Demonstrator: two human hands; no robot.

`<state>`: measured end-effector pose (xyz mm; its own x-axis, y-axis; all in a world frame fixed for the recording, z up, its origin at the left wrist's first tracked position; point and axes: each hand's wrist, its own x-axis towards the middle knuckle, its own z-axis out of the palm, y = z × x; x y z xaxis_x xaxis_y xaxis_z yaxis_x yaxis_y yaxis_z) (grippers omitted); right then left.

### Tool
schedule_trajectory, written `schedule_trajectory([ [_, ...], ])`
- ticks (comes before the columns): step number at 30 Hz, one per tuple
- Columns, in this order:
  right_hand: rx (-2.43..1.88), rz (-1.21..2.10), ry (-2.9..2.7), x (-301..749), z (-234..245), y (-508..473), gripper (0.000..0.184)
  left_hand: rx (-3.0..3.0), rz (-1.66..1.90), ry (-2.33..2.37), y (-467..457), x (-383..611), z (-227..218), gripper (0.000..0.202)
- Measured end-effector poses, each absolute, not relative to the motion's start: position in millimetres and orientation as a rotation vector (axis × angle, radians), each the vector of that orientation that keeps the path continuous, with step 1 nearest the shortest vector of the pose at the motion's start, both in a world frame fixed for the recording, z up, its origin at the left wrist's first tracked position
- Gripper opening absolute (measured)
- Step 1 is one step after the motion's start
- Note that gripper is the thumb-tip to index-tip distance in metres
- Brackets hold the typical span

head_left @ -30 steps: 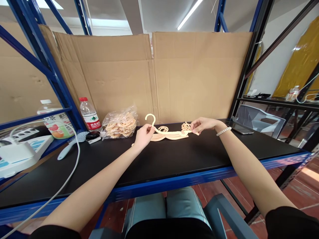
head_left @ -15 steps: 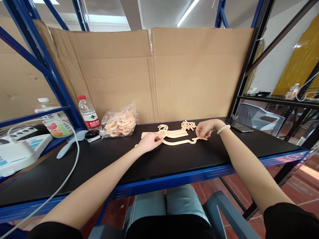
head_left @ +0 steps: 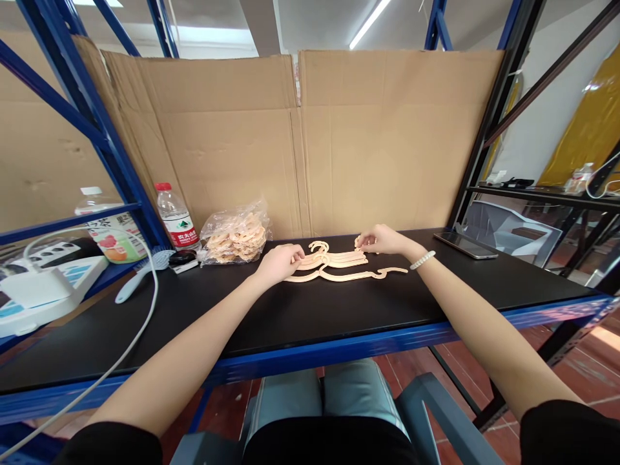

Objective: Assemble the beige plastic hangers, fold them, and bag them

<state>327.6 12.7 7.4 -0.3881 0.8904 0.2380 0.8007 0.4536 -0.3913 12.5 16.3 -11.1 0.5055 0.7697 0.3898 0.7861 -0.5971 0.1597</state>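
Observation:
A thin cream-coloured clothes hanger (head_left: 346, 278) lies flat on the black tabletop, a small curved piece (head_left: 393, 270) at its right end. Behind it is a stack of matching hangers (head_left: 343, 259), their hooks pointing to the back. My left hand (head_left: 282, 261) is at the left side of the stack, thumb and fingers closed at a hanger and hiding its left part. At the right end of the stack, my right hand (head_left: 383, 240) reaches down with bent fingers onto the small cream pieces (head_left: 358, 243). Most of these pieces are hidden behind the hand.
A clear bag of cream pieces (head_left: 237, 239), a red-capped water bottle (head_left: 178, 219) and a light blue brush (head_left: 140, 276) are on the left. A phone (head_left: 465, 245) lies at the right. Cardboard (head_left: 387, 142) closes off the back. A white cable (head_left: 148, 310) crosses the left front.
My right hand has let go of the curved piece at the front hanger's right end and moved left and back to the small pieces. My left hand has shifted left and back from the hanger's middle.

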Motion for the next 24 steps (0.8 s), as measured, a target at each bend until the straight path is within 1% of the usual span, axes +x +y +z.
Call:
schedule_trajectory([
  [3,-1.307,0.267,-2.39,307.5,1.6,8.9,0.015,-2.737,-0.553,-1.309,22.8,4.0,-6.3,0.011],
  [5,-1.273,0.185,-2.43,302.0,-1.1,7.6,0.015,-2.767,-0.504,-1.231,26.2,0.1,-4.3,0.011],
  [8,-1.277,0.08,-2.469,300.5,-3.8,7.9,0.014,-2.816,-0.449,-1.094,28.7,-2.6,-2.8,0.018],
  [12,-1.266,0.039,-2.488,297.1,-6.1,7.6,0.011,-2.952,-0.296,-1.009,25.4,-2.1,-2.1,0.026],
  [15,-1.204,0.083,-2.518,292.6,-7.3,6.7,0.01,-3.001,-0.21,-1.048,20.5,-0.7,-2.6,0.028],
  [19,-1.177,0.158,-2.559,290.2,-11.7,11.0,0.014,-3.018,-0.193,-1.167,18.3,-0.4,-6.2,0.035],
  [24,-1.241,0.11,-2.517,289.7,-21.4,23.7,0.017,-3.016,-0.201,-1.274,23.1,-2.8,-11.9,0.037],
])
